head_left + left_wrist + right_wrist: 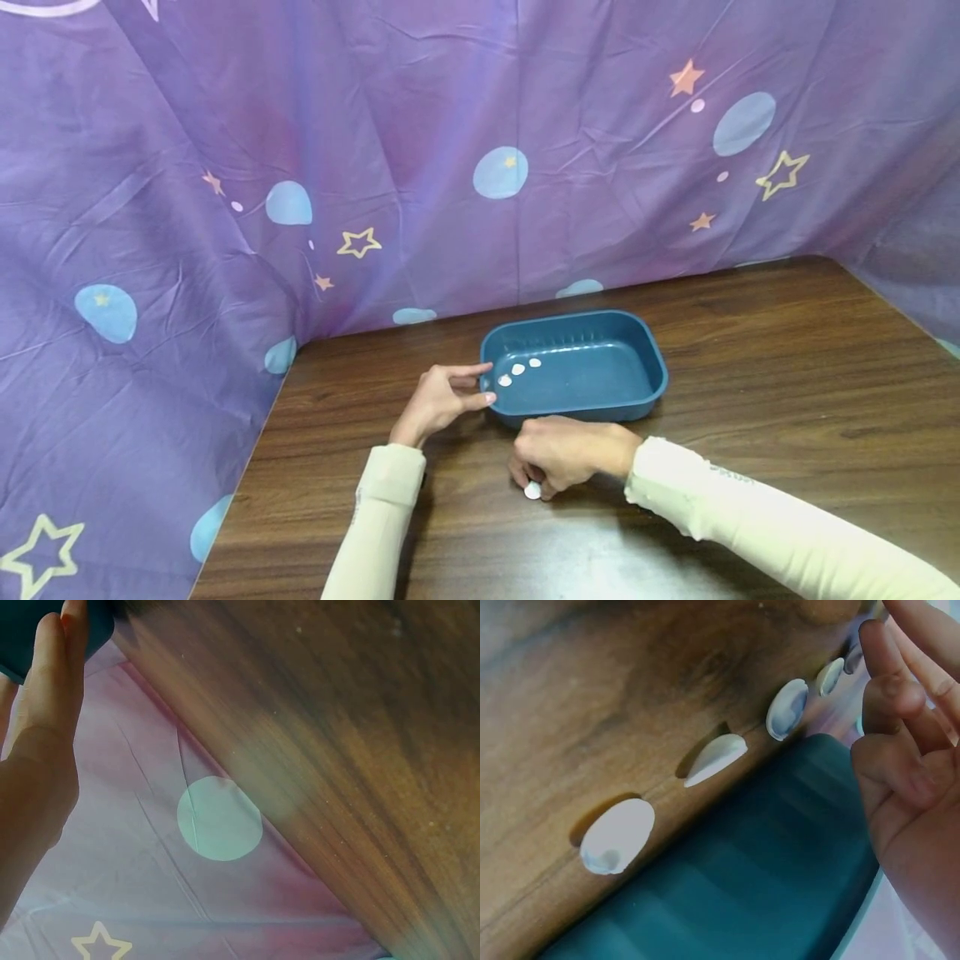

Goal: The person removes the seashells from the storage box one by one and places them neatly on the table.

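My left hand (437, 404) rests at the left end of a blue-green plastic tray (573, 412), its straight forefinger and thumb touching the rim apart from each other. Three white seashells (518, 369) lie inside the tray near that end. In front of the tray, my right hand (566, 454) bends down to the table and pinches a white seashell (532, 491) at its fingertips. The right wrist view shows several more seashells (619, 836) in a row on the wood along the tray's wall (757, 847). In the head view my right hand and forearm hide that row.
A brown wood-grain table (787, 400) carries everything. A purple cloth (420, 125) with stars and dots hangs behind it and at the sides. The table's left edge lies beyond my left forearm.
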Action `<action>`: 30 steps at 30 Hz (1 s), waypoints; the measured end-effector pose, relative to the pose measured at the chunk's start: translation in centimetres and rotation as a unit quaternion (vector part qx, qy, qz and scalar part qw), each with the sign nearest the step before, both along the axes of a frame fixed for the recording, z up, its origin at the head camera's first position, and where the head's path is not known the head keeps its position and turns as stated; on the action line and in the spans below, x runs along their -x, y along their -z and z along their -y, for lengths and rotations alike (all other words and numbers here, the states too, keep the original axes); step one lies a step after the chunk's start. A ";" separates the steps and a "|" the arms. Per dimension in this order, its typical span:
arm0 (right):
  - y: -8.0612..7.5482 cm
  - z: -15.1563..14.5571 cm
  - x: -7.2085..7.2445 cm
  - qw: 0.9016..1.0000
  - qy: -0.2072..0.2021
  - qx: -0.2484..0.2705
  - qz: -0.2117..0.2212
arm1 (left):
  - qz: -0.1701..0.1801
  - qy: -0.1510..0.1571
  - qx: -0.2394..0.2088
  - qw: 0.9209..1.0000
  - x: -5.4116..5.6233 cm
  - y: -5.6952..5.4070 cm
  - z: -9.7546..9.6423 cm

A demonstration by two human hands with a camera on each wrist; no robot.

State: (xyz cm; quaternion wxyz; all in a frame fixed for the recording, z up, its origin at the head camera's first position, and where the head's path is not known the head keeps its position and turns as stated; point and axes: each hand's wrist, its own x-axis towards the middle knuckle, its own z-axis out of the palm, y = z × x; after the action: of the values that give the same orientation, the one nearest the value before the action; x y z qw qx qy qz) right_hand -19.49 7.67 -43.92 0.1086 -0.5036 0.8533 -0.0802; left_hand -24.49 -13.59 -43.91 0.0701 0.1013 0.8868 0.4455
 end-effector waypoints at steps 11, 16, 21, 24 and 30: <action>0.3 -0.1 0.1 1.000 0.005 -0.003 0.017 | -0.002 0.004 -0.001 1.000 0.0 -0.2 -0.1; 0.3 -0.2 0.1 1.000 0.012 -0.006 0.016 | -0.003 0.006 0.001 1.000 0.0 -0.1 0.0; 0.3 -0.4 0.1 1.000 0.015 -0.002 0.019 | -0.006 0.011 0.003 1.000 0.1 -0.2 -0.1; 0.2 -0.5 0.2 0.999 0.017 0.004 0.031 | -0.003 0.011 0.004 1.000 0.0 -0.3 -0.1; -0.4 -0.7 0.3 0.997 0.020 0.022 0.066 | 0.004 0.009 0.008 1.000 0.1 -0.4 0.0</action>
State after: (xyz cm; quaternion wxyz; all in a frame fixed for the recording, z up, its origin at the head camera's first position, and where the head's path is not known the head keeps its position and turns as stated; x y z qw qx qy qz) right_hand -19.79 8.36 -43.49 0.1522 -0.4820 0.8523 -0.1347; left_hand -24.57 -13.55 -43.56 0.0784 0.1070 0.8892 0.4379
